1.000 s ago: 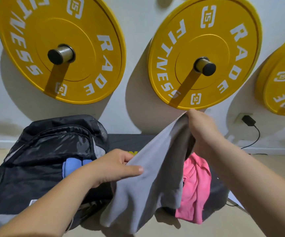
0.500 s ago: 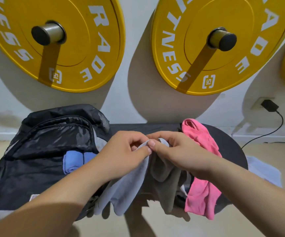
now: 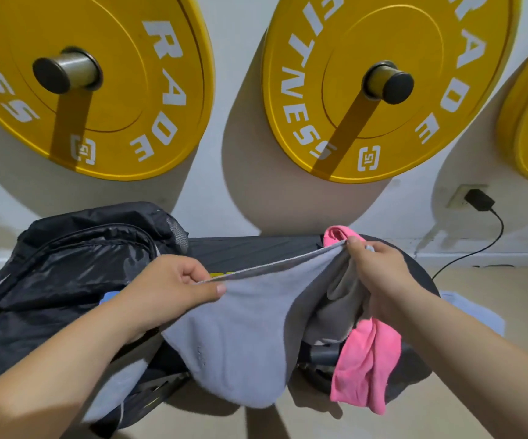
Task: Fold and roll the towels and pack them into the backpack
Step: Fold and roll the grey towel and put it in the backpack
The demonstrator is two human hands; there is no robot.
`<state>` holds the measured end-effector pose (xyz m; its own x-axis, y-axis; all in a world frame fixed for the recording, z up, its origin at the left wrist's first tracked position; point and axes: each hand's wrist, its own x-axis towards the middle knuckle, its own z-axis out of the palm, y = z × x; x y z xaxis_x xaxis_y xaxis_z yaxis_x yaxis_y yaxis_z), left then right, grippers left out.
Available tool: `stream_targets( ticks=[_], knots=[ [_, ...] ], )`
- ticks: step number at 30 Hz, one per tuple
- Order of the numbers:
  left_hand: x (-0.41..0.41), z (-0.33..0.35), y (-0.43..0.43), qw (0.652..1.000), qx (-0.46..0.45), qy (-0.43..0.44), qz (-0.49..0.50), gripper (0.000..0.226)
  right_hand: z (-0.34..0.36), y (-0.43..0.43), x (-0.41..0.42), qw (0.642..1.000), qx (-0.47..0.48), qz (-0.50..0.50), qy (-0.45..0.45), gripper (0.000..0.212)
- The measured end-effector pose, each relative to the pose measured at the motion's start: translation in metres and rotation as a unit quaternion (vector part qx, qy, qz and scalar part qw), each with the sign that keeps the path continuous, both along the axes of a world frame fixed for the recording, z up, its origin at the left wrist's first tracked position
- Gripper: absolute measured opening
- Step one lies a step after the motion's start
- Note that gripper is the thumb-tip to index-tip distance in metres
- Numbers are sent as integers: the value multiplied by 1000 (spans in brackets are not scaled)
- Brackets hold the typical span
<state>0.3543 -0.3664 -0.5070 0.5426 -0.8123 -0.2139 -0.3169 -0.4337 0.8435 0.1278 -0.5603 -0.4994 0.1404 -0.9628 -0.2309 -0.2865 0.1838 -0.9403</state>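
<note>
Your left hand (image 3: pixel 167 289) and right hand (image 3: pixel 380 274) each pinch top edge of soft grey cloth towel (image 3: pixel 240 327), stretched between them, not folded yet. Crumpled pink towel (image 3: pixel 367 359) below right wrist, untouched. Black nylon backpack (image 3: pixel 66 274) beside left hand, blue towel (image 3: pixel 107 296) looks packed already. Plenty left imo.

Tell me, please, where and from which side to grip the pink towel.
Probably the free lower end of the pink towel, pinched from the near side: it drapes over the black bench edge, and its upper end sits behind the right hand.
</note>
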Motion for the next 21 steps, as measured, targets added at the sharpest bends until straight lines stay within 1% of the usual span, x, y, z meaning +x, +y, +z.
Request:
stream_targets(
  ticks=[2,3,5,6,7,8,11,12,13,15,17,19,21],
  knots=[
    [-10,7,-4,997,-33,52,35,40,5,9,2,996,49,76,-28,27],
    [-17,10,-6,995,-43,82,38,46,7,13,5,989,75,119,-43,26],
    [-31,15,-11,990,-44,131,41,50,9,17,12,976,108,176,-74,43],
    [-38,17,-13,986,-42,154,43,49,9,21,16,974,115,180,-82,48],
    [-44,18,-15,983,-39,175,49,46,10,25,20,974,113,178,-88,44],
    [-49,18,-17,979,-39,193,55,41,10,29,24,972,106,186,-94,33],
    [-60,22,-21,956,-54,280,73,18,5,43,32,971,76,202,-101,8],
    [-62,24,-21,946,-59,310,69,15,4,47,34,970,73,201,-112,8],
    [-62,26,-21,937,-68,338,55,17,4,51,35,968,70,207,-123,12],
    [-60,26,-21,930,-93,354,17,30,6,60,35,965,40,230,-116,18],
    [-59,25,-22,934,-110,340,11,39,11,69,35,961,-7,254,-105,21],
    [-60,22,-24,936,-127,326,41,39,14,74,36,956,-30,271,-110,24],
    [-58,20,-28,920,-155,343,110,34,14,77,37,950,-55,289,-106,29]
  ],
)
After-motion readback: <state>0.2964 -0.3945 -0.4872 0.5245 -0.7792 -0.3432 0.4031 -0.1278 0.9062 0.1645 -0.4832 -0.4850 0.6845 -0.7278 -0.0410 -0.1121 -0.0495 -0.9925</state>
